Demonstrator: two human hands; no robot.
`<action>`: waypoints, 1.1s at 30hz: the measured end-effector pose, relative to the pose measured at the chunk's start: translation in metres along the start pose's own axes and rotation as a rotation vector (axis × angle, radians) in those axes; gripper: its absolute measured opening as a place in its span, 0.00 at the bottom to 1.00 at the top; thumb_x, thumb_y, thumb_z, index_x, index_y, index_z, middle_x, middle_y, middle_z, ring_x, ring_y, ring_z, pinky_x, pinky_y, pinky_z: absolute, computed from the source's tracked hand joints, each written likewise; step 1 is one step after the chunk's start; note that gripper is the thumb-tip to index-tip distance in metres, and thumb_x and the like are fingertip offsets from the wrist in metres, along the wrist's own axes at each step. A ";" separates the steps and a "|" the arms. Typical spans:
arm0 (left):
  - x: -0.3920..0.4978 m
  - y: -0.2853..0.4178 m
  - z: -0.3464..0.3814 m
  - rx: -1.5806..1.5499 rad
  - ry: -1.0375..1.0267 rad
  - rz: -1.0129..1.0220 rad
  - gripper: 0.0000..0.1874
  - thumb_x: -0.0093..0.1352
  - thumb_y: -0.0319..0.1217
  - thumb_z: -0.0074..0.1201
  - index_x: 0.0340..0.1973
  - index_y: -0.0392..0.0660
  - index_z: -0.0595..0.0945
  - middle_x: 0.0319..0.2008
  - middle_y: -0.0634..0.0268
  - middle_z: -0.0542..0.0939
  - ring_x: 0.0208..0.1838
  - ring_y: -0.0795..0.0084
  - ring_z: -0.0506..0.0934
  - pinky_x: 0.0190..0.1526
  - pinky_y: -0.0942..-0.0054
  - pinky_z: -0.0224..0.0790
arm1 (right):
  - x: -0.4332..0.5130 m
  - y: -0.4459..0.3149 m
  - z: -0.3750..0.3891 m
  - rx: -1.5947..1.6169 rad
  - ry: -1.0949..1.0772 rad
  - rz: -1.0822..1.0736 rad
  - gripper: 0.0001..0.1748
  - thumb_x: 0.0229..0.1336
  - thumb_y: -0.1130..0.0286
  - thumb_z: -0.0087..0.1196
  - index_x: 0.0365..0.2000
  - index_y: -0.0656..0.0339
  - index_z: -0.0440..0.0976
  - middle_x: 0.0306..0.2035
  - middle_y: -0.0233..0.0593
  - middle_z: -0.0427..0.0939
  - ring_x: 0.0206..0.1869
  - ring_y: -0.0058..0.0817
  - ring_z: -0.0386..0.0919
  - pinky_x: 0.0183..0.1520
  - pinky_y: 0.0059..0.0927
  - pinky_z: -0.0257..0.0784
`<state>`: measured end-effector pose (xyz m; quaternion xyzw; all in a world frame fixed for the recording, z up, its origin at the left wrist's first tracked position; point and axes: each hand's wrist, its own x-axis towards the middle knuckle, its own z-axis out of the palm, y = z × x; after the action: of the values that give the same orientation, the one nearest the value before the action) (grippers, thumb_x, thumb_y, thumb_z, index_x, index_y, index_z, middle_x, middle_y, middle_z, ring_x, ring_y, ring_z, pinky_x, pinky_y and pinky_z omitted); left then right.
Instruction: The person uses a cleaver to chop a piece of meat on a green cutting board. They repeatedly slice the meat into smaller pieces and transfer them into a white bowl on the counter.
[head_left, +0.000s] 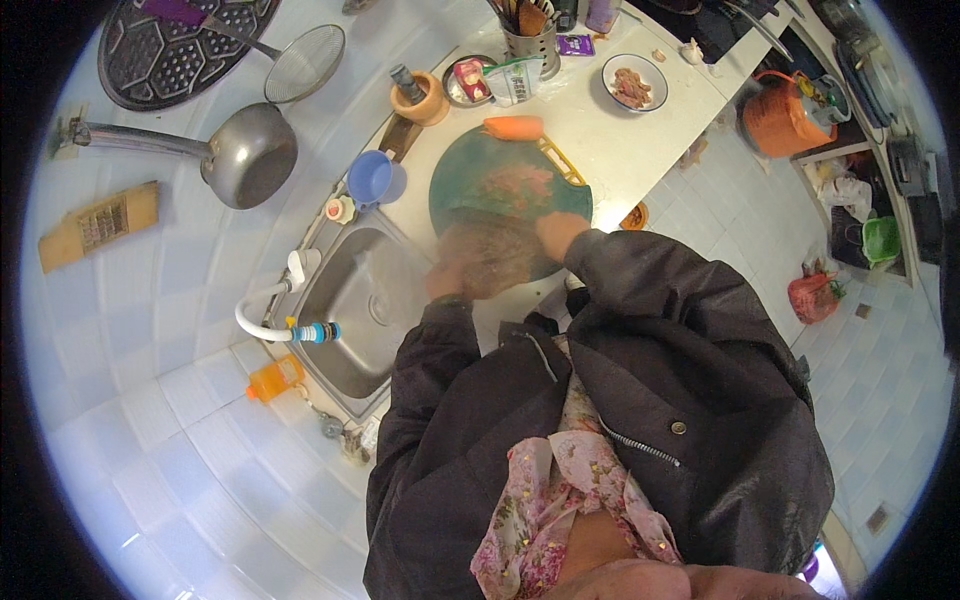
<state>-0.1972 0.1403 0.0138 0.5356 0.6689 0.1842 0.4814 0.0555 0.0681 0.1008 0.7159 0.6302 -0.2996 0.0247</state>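
Observation:
A round green cutting board (457, 176) lies on the counter, with raw meat pieces (517, 186) on it. A broad brownish thing (491, 251), too motion-blurred to identify, spans the board's near edge between my hands. My left hand (446, 277) is at its left end, near the sink; blur hides the fingers. My right hand (561, 234) is closed at its right end, over the board's right edge. A peeled carrot (514, 127) lies at the board's far edge, beside a yellow slotted strip (561, 161). More meat (631, 88) sits in a white bowl (654, 71).
To the left are a steel sink (352, 360), a faucet hose (251, 307) and a blue mug (371, 178). Behind the board stand a wooden mortar (424, 101), a plate with packets (459, 88) and a utensil holder (532, 49). Garlic (691, 52) lies at the right.

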 end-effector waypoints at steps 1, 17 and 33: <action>0.000 -0.001 0.000 -0.059 -0.016 -0.019 0.22 0.53 0.43 0.57 0.32 0.36 0.81 0.30 0.51 0.79 0.34 0.55 0.76 0.36 0.63 0.67 | 0.003 0.000 0.000 0.012 0.019 -0.019 0.10 0.48 0.74 0.46 0.29 0.66 0.76 0.30 0.50 0.77 0.34 0.45 0.77 0.34 0.42 0.73; -0.019 0.038 -0.005 0.101 0.043 -0.063 0.30 0.49 0.46 0.61 0.36 0.30 0.79 0.28 0.56 0.79 0.29 0.64 0.75 0.35 0.64 0.66 | -0.011 0.030 0.015 0.009 0.048 0.036 0.10 0.48 0.75 0.45 0.31 0.67 0.72 0.27 0.53 0.77 0.32 0.46 0.77 0.33 0.43 0.73; 0.002 0.011 -0.004 0.081 -0.033 -0.030 0.25 0.54 0.48 0.53 0.35 0.38 0.80 0.33 0.42 0.78 0.39 0.51 0.77 0.40 0.62 0.66 | -0.032 0.006 0.010 0.035 0.108 -0.010 0.12 0.49 0.75 0.45 0.36 0.69 0.68 0.24 0.52 0.76 0.29 0.47 0.77 0.29 0.43 0.72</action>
<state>-0.1946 0.1471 0.0232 0.5474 0.6757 0.1409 0.4732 0.0567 0.0342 0.1055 0.7284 0.6287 -0.2714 -0.0233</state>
